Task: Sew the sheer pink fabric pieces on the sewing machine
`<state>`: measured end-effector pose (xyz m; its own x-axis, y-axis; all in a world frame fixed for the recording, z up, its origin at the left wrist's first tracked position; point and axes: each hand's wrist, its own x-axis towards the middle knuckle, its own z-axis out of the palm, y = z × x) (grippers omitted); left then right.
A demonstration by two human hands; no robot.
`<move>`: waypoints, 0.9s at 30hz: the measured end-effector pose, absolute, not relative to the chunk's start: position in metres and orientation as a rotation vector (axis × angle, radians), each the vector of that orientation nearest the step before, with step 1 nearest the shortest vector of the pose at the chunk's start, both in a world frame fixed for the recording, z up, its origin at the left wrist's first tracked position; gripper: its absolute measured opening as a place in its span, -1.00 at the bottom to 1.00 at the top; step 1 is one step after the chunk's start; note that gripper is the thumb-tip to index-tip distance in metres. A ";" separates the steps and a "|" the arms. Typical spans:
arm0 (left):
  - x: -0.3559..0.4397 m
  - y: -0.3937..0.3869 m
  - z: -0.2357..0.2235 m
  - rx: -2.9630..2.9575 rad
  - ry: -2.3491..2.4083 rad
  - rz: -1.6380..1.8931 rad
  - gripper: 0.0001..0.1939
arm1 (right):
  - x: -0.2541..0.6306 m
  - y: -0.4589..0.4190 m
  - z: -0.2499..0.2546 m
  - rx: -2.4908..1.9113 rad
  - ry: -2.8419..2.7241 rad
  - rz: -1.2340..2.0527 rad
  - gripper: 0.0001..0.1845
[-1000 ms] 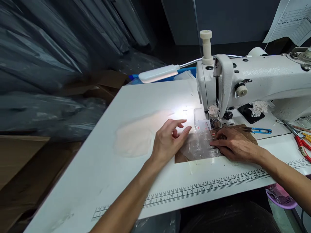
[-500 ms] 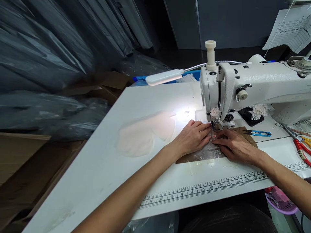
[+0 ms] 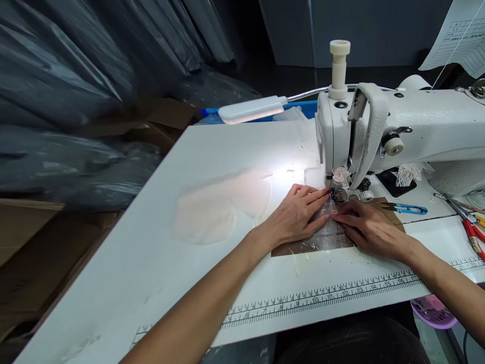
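My left hand (image 3: 301, 215) lies flat with its fingers stretched out, just left of the presser foot (image 3: 333, 194) of a white sewing machine (image 3: 420, 114). Beneath its fingertips is a thin, see-through fabric (image 3: 326, 237), spread over a brown patch (image 3: 295, 247) on the table. On the other side of the foot, my right hand (image 3: 366, 225) has thumb and forefinger pinched together at the same sheer fabric. A small pinkish bit shows between the two hands, too small to name. Pale sheer fabric pieces (image 3: 212, 212) rest on the table to the left.
Blue thread snips (image 3: 411, 209) and red-handled scissors (image 3: 472, 233) lie to the right. A white lamp (image 3: 252, 108) lights the table from behind. A printed ruler (image 3: 318, 302) runs along the front edge. Below hangs a purple basket (image 3: 435, 317); cardboard boxes (image 3: 26, 253) stand left.
The camera view has shifted slightly, so the machine sits a little further right. Both hands stay by the presser foot, and the right fingers still pinch the sheer fabric.
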<state>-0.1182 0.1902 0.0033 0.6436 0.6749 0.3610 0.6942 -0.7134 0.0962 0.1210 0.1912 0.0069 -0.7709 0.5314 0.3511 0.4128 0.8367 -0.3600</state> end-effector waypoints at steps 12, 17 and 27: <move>-0.117 0.190 0.001 -2.818 -1.184 -0.616 -0.55 | 0.121 0.192 0.004 -0.710 -2.562 0.414 -0.65; -0.118 0.190 0.000 -2.829 -1.216 -0.634 -0.57 | 0.120 0.191 0.004 -0.727 -2.555 0.434 -0.65; -0.116 0.189 -0.001 -2.796 -1.184 -0.601 -0.56 | 0.120 0.191 0.006 -0.760 -2.544 0.429 -0.65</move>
